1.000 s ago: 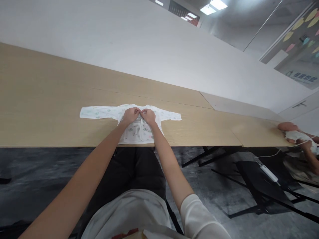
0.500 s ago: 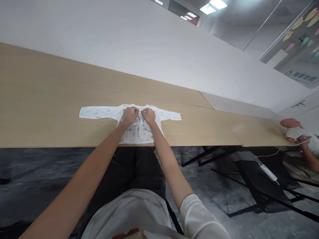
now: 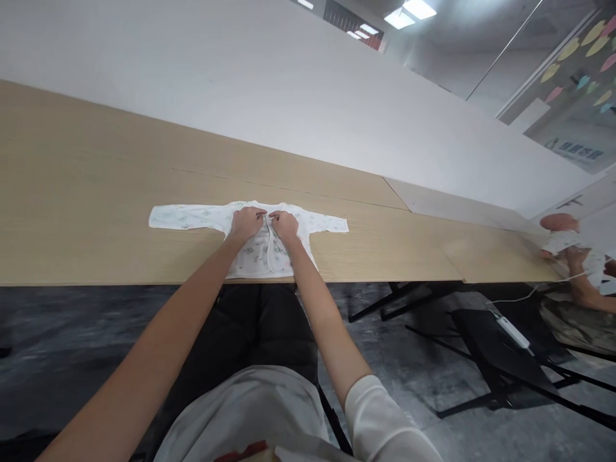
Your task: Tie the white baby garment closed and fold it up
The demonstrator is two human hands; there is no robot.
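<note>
A white baby shirt with a small print lies spread on the table, its sleeves stretched out to both sides and its hem near the front edge. My left hand is closed on the cloth at the left side of the neck opening. Close beside it, my right hand pinches the right front edge just below the collar. The fingertips of both hands almost meet at the top of the front opening. What exactly lies between the fingers is too small to make out.
The long wooden table runs along a white partition wall. At the far right another person's arm is beside a doll in a pale garment. A black folding chair holds a white power strip.
Both hands stay at the neck opening, with the fingers shifted slightly and flatter on the cloth. The front edges lie a little differently. At the far right, the other person and doll have moved.
</note>
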